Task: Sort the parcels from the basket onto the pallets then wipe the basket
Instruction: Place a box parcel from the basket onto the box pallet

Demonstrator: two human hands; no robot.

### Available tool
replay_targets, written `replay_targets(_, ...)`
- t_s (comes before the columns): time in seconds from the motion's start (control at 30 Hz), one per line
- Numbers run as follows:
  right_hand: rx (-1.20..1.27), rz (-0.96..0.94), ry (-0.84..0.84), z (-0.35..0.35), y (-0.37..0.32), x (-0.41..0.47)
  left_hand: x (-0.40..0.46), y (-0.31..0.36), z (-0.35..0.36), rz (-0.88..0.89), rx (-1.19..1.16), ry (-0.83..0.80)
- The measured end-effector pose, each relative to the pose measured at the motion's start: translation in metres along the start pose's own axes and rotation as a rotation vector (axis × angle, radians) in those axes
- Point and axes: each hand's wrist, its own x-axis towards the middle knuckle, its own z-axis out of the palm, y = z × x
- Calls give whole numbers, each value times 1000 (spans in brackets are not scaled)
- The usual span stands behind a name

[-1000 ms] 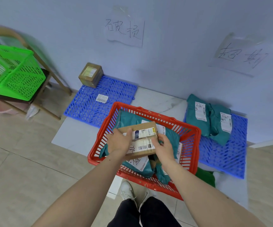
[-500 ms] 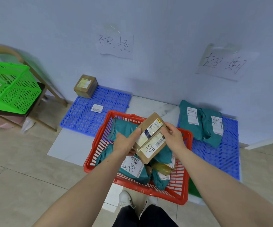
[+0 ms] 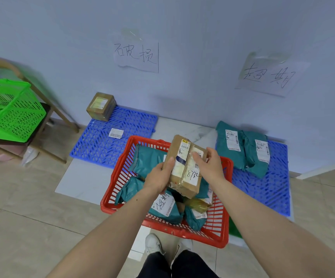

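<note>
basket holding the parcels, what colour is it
Red basket, clearest in the head view.

Red slatted basket (image 3: 120, 177); blue lattice pallets (image 3: 102, 145); teal parcels (image 3: 241, 149).

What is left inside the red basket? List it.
Inside the red basket: several teal mailer bags and a yellowish packet. The held cardboard box and both hands cover whatever lies beneath.

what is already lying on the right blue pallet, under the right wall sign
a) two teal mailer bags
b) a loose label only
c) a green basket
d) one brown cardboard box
a: two teal mailer bags with white labels lie on the right blue pallet; the brown box sits on the left blue pallet.
</note>
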Motion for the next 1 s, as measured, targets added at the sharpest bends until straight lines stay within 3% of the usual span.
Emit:
replay_targets(0.1,81,81,-38,9,23,10,0,1,1,-1,-3,31)
replay_targets(0.3,137,196,-168,15,2,-21,1,0,3,21,-77,96)
replay_targets(1.0,136,82,-282,44,-30,-15,-6,7,-26,-48,-158,108)
